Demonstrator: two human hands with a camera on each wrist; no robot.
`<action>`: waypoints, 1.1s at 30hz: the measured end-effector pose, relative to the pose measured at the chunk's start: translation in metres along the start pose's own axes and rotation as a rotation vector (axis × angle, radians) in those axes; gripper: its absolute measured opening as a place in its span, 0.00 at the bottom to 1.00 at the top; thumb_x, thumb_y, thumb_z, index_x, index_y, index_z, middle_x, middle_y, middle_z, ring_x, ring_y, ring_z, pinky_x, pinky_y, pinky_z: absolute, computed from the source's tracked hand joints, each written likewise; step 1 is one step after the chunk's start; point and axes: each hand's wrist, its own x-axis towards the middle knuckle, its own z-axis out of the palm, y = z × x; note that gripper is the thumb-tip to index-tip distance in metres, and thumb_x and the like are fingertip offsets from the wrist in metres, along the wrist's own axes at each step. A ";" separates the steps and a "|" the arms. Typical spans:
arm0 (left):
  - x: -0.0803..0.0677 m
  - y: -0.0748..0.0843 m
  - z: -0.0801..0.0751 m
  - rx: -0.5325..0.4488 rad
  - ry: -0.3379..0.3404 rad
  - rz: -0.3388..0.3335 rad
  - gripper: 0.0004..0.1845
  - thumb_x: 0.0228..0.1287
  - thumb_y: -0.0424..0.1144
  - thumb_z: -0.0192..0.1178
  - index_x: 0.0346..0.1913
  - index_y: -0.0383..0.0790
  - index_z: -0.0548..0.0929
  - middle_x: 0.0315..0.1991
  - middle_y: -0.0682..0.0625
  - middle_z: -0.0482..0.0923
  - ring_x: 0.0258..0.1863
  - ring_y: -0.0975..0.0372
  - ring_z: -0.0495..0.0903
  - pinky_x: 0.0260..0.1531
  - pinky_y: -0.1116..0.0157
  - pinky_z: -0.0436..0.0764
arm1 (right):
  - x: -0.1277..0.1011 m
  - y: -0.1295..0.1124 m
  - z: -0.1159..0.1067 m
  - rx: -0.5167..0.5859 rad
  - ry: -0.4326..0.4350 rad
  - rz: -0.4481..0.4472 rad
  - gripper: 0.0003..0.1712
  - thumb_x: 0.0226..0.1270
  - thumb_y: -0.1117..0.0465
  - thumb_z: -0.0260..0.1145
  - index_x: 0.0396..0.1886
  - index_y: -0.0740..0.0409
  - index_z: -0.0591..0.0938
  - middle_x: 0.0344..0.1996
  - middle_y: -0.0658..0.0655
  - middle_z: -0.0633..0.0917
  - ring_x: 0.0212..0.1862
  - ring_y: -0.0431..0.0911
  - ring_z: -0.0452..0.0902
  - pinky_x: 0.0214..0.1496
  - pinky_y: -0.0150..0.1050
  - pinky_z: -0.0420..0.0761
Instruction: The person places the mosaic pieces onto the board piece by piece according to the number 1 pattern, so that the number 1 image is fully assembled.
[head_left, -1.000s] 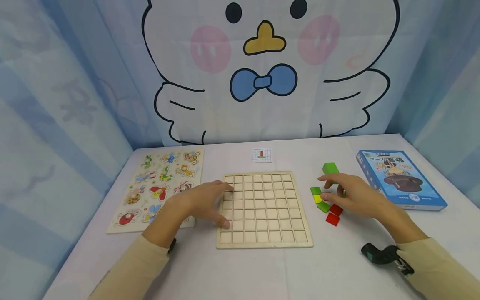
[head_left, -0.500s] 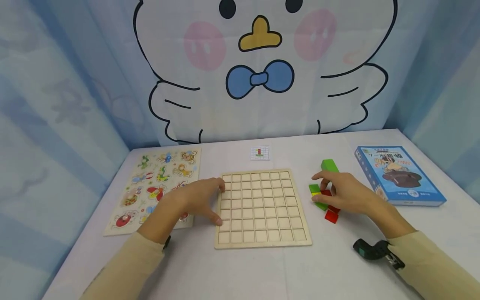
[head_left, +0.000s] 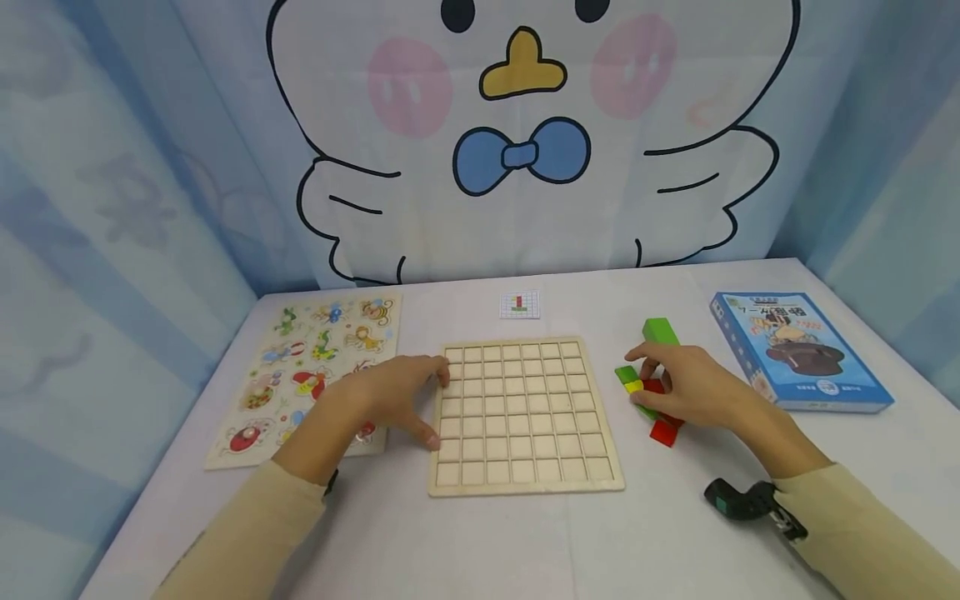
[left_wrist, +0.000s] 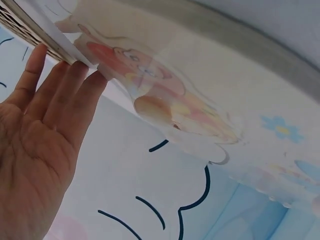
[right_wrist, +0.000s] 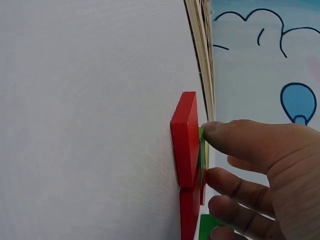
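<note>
Green block [head_left: 626,374]: slightly turned.
Right hand [head_left: 693,387]: beside red block [head_left: 663,433] toward table's [head_left: 510,550] right edge; grasp unclear.
Left hand [head_left: 390,393]: released, at board [head_left: 528,417].

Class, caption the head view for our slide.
Left hand at the edge of a gridded wooden board, right hand at small coloured blocks.

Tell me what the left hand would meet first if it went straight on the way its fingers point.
Most likely the wooden grid board, at its left rim: the left hand is right at that edge in the head view, though whether it touches is hard to tell.
</note>
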 end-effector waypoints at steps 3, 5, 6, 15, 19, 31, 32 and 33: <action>0.000 0.001 0.000 -0.003 -0.008 -0.009 0.41 0.42 0.57 0.84 0.59 0.54 0.73 0.69 0.49 0.72 0.69 0.56 0.70 0.70 0.51 0.68 | 0.000 0.001 0.002 0.013 -0.004 -0.016 0.29 0.61 0.57 0.78 0.60 0.59 0.80 0.41 0.52 0.84 0.31 0.41 0.71 0.29 0.33 0.75; 0.001 0.002 0.001 0.002 -0.012 -0.015 0.41 0.41 0.57 0.84 0.59 0.55 0.73 0.68 0.50 0.73 0.68 0.57 0.70 0.70 0.52 0.69 | 0.000 0.001 0.003 0.022 -0.008 -0.028 0.28 0.61 0.58 0.78 0.59 0.59 0.80 0.41 0.51 0.84 0.31 0.41 0.71 0.29 0.33 0.75; 0.001 0.001 0.001 0.005 -0.012 -0.013 0.41 0.41 0.57 0.84 0.59 0.55 0.73 0.68 0.50 0.73 0.67 0.58 0.71 0.69 0.52 0.69 | 0.000 0.001 0.003 0.026 -0.011 -0.034 0.27 0.62 0.59 0.77 0.59 0.59 0.80 0.41 0.51 0.83 0.30 0.41 0.71 0.29 0.33 0.75; 0.002 0.003 0.002 0.005 -0.003 -0.024 0.42 0.40 0.57 0.85 0.58 0.56 0.74 0.66 0.52 0.74 0.64 0.59 0.72 0.68 0.53 0.71 | 0.000 0.001 0.005 -0.019 0.004 -0.040 0.25 0.63 0.56 0.77 0.58 0.56 0.81 0.43 0.52 0.83 0.34 0.42 0.71 0.33 0.34 0.75; 0.002 0.002 0.002 0.014 0.004 -0.025 0.42 0.39 0.57 0.85 0.58 0.56 0.73 0.65 0.53 0.74 0.62 0.60 0.72 0.67 0.54 0.72 | 0.001 0.001 0.005 -0.001 0.000 -0.039 0.25 0.65 0.59 0.75 0.60 0.57 0.80 0.43 0.53 0.83 0.33 0.42 0.71 0.32 0.33 0.75; 0.001 0.001 0.001 0.002 -0.003 -0.021 0.41 0.42 0.56 0.84 0.59 0.56 0.73 0.67 0.52 0.73 0.65 0.59 0.71 0.69 0.53 0.69 | 0.004 0.002 0.005 0.051 0.066 -0.078 0.27 0.71 0.65 0.69 0.67 0.60 0.74 0.49 0.56 0.82 0.38 0.42 0.77 0.38 0.34 0.80; 0.001 0.000 0.001 0.001 -0.002 -0.018 0.41 0.42 0.56 0.84 0.59 0.55 0.73 0.67 0.52 0.73 0.64 0.59 0.71 0.69 0.53 0.70 | 0.004 0.002 0.005 0.062 0.075 -0.087 0.26 0.71 0.65 0.68 0.67 0.60 0.74 0.49 0.57 0.82 0.40 0.42 0.79 0.40 0.35 0.81; 0.001 0.000 0.001 0.003 -0.001 -0.017 0.41 0.42 0.56 0.84 0.59 0.55 0.73 0.66 0.52 0.73 0.64 0.59 0.72 0.69 0.53 0.70 | 0.004 0.002 0.005 0.077 0.086 -0.092 0.26 0.71 0.66 0.68 0.67 0.60 0.74 0.50 0.57 0.82 0.41 0.43 0.81 0.41 0.36 0.83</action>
